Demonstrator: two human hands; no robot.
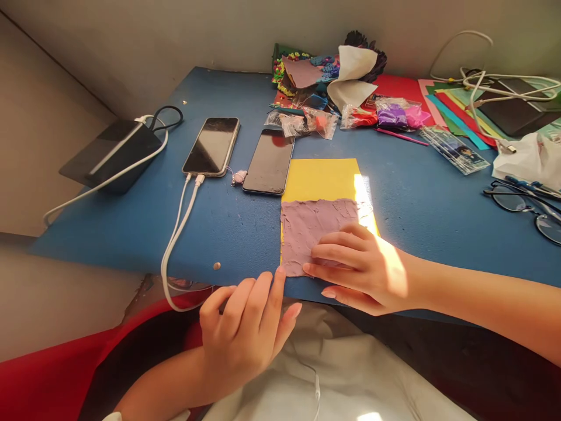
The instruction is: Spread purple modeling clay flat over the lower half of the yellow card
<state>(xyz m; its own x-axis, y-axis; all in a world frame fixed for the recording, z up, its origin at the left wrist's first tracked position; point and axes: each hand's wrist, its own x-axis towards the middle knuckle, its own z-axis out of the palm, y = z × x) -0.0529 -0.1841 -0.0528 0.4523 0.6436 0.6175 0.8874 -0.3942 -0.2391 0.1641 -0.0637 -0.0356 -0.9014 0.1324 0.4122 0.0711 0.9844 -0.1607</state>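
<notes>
On the blue table lies a yellow card (322, 177), its nearer part coated with a rough layer of mauve clay (313, 225). My left hand (248, 321) is at the near left corner of the card, index fingertip touching the clay's edge, thumb apart and the other fingers partly curled. Over the right side of the clay rests my right hand (362, 266), fingers spread and bent, fingertips on the mauve surface. Neither hand holds anything. The right hand hides part of the clay's right side.
Left of the card lie a dark phone (269, 164), a cabled phone (213, 146) and a black box-like device (114, 155). Behind are clay packets (390, 114) and a decorated clay piece (307, 70). Glasses (511, 197), a clear case (456, 150) and coloured sheets (460, 120) lie right.
</notes>
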